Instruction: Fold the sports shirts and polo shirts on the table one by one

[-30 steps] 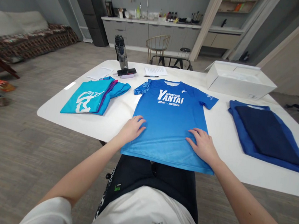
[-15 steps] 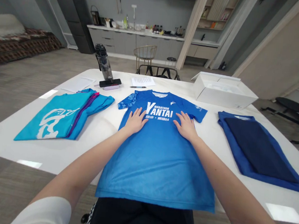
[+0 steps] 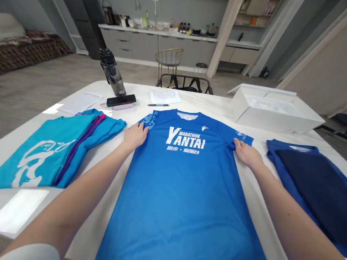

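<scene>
A blue T-shirt point(image 3: 183, 188) printed "Marathon Yantai" lies face up, collar away from me, on the white table point(image 3: 89, 207). My left hand point(image 3: 135, 136) is at its patterned left sleeve, fingers bent over the fabric near the underarm. At the opposite sleeve, my right hand point(image 3: 248, 152) pinches the lower edge between thumb and fingers. Left of the shirt lies a folded turquoise garment point(image 3: 46, 146) with white lettering and a purple and pink edge. On the right, a folded dark navy garment point(image 3: 318, 189) rests on a blue one point(image 3: 289, 202).
An open white box point(image 3: 276, 115) stands at the back right. Toward the back left are a handheld vacuum cleaner point(image 3: 113, 75), a black phone point(image 3: 121, 100), a pen point(image 3: 158, 105) and printed paper point(image 3: 166, 96). A black chair point(image 3: 185, 83) stands beyond the far edge.
Both hands moved from the lower part of the shirt up over its chest, then outward to the sleeves. My right hand has closed on its sleeve. The view has come closer to the table.
</scene>
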`<action>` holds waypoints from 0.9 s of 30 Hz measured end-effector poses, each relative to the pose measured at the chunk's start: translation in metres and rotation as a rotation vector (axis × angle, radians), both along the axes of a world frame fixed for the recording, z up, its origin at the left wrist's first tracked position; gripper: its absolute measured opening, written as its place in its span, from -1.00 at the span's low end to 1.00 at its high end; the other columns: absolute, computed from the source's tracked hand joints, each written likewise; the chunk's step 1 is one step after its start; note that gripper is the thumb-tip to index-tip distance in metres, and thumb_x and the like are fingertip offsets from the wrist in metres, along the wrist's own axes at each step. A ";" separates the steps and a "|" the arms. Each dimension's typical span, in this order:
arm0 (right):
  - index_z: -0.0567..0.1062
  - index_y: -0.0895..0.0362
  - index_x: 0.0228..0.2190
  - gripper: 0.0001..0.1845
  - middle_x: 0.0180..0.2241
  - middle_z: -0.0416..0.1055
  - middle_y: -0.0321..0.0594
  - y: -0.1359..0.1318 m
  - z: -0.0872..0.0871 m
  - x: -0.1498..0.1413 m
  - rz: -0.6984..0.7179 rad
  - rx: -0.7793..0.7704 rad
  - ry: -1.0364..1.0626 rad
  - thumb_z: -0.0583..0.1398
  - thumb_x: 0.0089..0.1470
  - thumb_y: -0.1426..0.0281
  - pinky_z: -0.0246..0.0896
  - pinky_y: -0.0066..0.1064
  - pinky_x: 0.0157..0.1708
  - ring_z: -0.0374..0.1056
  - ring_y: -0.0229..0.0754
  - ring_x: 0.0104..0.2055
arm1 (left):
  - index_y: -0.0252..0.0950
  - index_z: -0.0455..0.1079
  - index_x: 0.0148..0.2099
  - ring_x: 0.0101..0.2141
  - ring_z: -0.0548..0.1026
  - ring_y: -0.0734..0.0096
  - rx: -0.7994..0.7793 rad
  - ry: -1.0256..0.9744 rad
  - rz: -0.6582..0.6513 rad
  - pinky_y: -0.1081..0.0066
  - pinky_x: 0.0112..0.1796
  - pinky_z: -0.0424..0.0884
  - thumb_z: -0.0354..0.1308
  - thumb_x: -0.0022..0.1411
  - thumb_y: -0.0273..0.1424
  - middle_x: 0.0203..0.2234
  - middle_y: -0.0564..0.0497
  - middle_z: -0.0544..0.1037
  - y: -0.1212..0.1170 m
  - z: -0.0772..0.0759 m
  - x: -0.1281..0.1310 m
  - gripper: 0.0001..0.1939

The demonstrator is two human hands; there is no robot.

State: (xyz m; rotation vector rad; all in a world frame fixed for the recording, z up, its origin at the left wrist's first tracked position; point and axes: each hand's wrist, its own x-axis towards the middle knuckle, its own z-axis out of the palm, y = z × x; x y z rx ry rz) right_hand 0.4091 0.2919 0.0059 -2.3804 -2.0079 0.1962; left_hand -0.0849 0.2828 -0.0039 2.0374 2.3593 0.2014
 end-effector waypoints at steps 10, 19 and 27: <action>0.54 0.18 0.09 -0.51 0.07 0.52 0.06 0.071 -0.005 -0.004 0.077 0.110 0.092 0.04 0.26 0.27 0.29 -0.14 0.12 0.43 0.12 0.12 | -0.35 0.26 0.29 0.14 0.44 -0.06 -0.083 -0.144 0.141 0.16 0.02 0.39 0.13 0.34 -0.24 0.16 -0.35 0.45 0.078 0.017 -0.023 -0.45; 0.01 -0.17 0.43 -0.17 0.49 -0.20 -0.20 0.089 -0.036 -0.016 0.148 -0.101 -0.009 -0.21 0.27 -0.19 -0.27 0.53 0.26 -0.23 0.33 0.48 | -0.24 0.39 -0.44 -0.43 0.50 0.29 -0.058 -0.619 -0.049 0.40 -0.37 0.35 0.33 0.04 -0.33 -0.57 0.04 0.49 0.113 0.004 -0.042 -0.82; -0.06 -0.21 0.44 -0.15 0.50 -0.30 -0.26 0.085 -0.028 -0.024 0.087 -0.127 0.070 -0.30 0.24 -0.22 -0.52 0.59 0.24 -0.38 0.36 0.49 | -0.25 0.40 -0.22 -0.45 0.51 0.41 -0.230 -1.355 -0.088 0.41 -0.37 0.41 0.49 -0.12 -0.26 -0.46 0.08 0.53 0.105 0.033 -0.055 -0.56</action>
